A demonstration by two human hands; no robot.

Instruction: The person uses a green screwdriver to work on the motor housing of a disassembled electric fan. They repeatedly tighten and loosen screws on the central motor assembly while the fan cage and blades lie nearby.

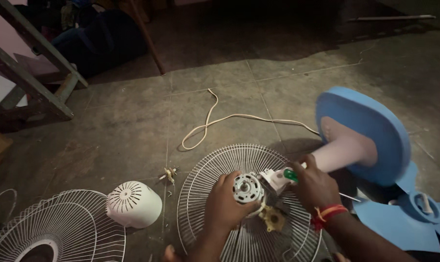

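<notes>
A table fan lies on its side on the floor, stripped of its covers. My left hand (226, 204) grips the bare metal motor (247, 188) over the white rear wire guard (215, 170). My right hand (316, 184) holds a green-handled screwdriver (291, 175) beside the motor, at the white neck bracket (273, 178). A red and orange thread band circles my right wrist. The fan's white stem (341, 150) leads right to its round blue base (370, 131). A brass-coloured part (273, 218) hangs below the motor.
A white motor cover (134, 204) lies left of the guard, with a second wire guard (59, 228) at the lower left. A small metal fitting (170, 174) and a white cord (215, 121) lie on the tiles. Blue fan blades (399, 218) rest at right. A wooden frame (30, 73) stands far left.
</notes>
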